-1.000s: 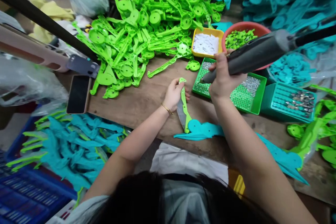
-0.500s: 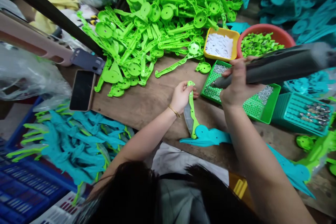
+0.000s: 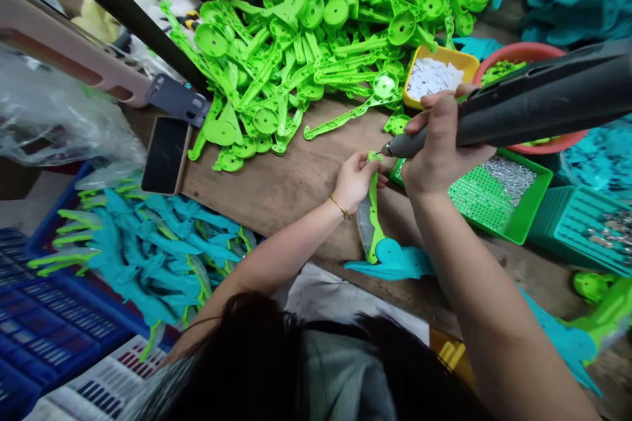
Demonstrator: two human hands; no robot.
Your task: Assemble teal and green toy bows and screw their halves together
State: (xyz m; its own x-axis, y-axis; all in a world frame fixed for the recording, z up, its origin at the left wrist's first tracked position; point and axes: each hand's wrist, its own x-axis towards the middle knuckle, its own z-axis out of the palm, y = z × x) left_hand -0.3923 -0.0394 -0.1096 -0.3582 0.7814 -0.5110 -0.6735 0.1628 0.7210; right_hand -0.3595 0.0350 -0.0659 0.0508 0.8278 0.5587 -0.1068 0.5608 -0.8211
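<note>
My left hand (image 3: 356, 182) pinches the upper end of a green and blue plastic tool (image 3: 375, 214) with a clear blade-like strip along its green arm. The blue part (image 3: 395, 259) of that tool lies on the wooden table near its front edge. My right hand (image 3: 442, 151) is wrapped round a dark grey electric screwdriver (image 3: 523, 105), held nearly level. Its tip meets the green end of the tool, just beside my left fingers. Below my right wrist is the green perforated tray (image 3: 484, 204) with small silver screws.
Green plastic parts (image 3: 296, 46) are heaped at the back. A yellow tray (image 3: 437, 75), a red bowl (image 3: 523, 52) and a teal basket (image 3: 577, 223) stand at right. At left are a phone (image 3: 165, 154) and a blue crate (image 3: 74, 316) by piled blue-green tools (image 3: 153, 250).
My right hand has brought the screwdriver tip from over the green tray leftward onto the end of the green arm. My left hand keeps its hold; the whole view has shifted slightly.
</note>
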